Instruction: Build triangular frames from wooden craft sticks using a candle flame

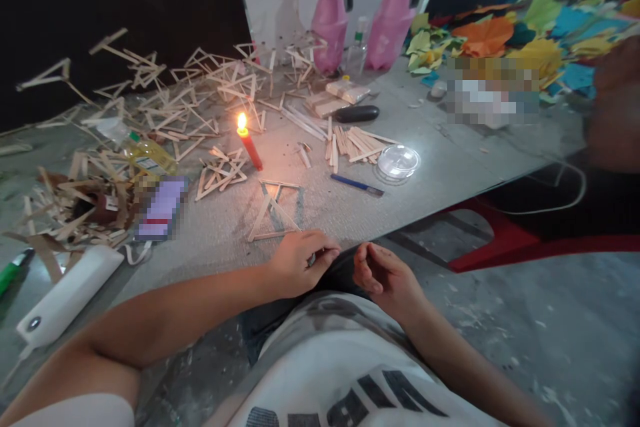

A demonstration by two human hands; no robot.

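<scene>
My left hand (300,260) rests at the near edge of the grey table (450,160), fingers curled and pinched on something small I cannot make out. My right hand (383,273) hovers just right of it over my lap, fingers curled inward, with nothing visible in it. Directly beyond my left hand lies a triangular frame of wooden sticks (275,210). A lit red candle (249,143) stands tilted farther back. To the right lie a heap of loose sticks (353,143), a blue-handled knife (357,185) and a clear round lid (399,161).
Several stick frames (165,100) pile up at the left and back. A small oil bottle (150,155), a white power bank (67,297), two pink spray bottles (333,13) and coloured paper (500,37) are around. Another person's arm (613,107) and a red stool (500,240) are at right.
</scene>
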